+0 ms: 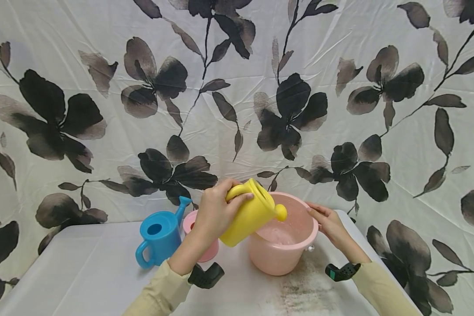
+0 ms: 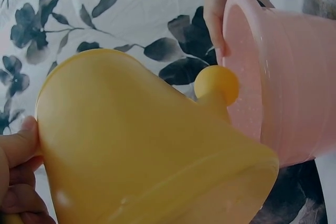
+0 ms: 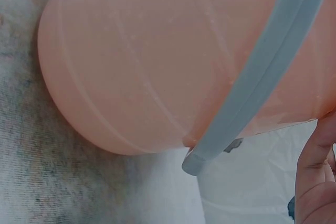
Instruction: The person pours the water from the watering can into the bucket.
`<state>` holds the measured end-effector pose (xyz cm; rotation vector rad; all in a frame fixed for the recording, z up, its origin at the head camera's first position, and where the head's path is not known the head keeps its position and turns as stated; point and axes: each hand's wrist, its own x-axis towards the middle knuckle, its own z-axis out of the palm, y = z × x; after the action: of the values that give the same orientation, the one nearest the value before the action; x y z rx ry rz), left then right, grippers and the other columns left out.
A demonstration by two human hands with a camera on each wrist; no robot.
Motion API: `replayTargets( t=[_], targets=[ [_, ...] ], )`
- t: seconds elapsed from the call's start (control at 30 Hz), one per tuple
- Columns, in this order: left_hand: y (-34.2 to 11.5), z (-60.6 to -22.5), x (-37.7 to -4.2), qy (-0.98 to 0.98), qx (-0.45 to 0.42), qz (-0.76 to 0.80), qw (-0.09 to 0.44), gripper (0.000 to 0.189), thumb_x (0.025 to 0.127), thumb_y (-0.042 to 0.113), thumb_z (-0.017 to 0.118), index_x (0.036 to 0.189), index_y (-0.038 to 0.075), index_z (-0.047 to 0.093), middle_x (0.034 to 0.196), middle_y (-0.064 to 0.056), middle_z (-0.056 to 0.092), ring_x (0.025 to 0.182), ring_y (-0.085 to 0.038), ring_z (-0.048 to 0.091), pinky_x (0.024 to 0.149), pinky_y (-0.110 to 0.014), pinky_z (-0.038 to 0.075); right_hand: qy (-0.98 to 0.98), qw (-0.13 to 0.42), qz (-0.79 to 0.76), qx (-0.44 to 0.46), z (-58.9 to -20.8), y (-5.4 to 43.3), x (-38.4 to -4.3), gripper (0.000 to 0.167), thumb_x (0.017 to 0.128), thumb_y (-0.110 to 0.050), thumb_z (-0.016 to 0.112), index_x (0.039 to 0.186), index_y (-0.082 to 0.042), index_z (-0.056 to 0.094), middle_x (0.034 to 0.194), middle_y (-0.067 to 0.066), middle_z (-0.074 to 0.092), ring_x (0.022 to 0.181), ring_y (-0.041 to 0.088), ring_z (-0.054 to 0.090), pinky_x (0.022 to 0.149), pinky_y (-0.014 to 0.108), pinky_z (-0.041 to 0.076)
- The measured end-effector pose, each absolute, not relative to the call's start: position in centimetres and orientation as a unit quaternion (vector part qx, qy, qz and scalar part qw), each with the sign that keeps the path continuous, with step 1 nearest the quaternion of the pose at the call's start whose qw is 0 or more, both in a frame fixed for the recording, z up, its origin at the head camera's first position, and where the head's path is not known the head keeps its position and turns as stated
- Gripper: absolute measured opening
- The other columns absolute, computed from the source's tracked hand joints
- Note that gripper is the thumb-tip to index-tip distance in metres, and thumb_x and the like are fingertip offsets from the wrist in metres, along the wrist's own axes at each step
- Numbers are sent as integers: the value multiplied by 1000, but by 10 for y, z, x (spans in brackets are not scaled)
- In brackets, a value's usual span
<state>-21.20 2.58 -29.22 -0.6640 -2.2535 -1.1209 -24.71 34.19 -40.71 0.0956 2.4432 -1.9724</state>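
Note:
My left hand (image 1: 215, 213) grips the handle of a yellow watering can (image 1: 242, 221), held tilted in the air with its round spout head (image 2: 216, 86) over the near left rim of a pink bucket (image 1: 274, 260). No water stream shows at the spout. The bucket stands upright, and some liquid seems to lie at its bottom. On the bucket's right side, my right hand (image 1: 332, 226) holds the rim, fingers at the edge. A pale grey carrying handle (image 3: 257, 77) hangs down the bucket's outer wall.
A blue watering can (image 1: 159, 235) stands at the left. Beside it, a pink container (image 1: 209, 252) is partly hidden behind my left forearm. The white table (image 1: 91, 263) has a dark, dirty-looking patch (image 1: 306, 287) in front of the bucket. A flowered cloth (image 1: 237, 109) hangs behind.

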Motion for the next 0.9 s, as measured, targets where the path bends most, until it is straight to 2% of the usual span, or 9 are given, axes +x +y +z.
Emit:
replayTargets(
  t=[0.3,0.63,0.9],
  targets=[
    [27,-290,-212,-839,-246,-411,257,23,82,27,76,90,9,65,74,-4,63,64,-14,53,58,-23,46,775,-3,-631,31,-407,342,-247,61,99,-35,52,145,2,36,148,25,38,99,-5,58,84,21,53],
    [29,-289,-211,-842,-248,-410,248,22,81,26,76,89,9,64,73,-3,63,63,-14,53,58,-23,46,778,-1,-628,33,-407,341,-247,61,99,-36,51,145,2,36,148,25,38,106,0,58,87,22,53],
    [29,-289,-211,-844,-248,-407,246,22,82,26,76,88,9,64,73,-4,62,64,-14,53,58,-23,46,776,-1,-630,34,-408,342,-247,60,100,-35,51,145,2,36,148,24,38,102,-4,57,86,21,53]
  ],
)
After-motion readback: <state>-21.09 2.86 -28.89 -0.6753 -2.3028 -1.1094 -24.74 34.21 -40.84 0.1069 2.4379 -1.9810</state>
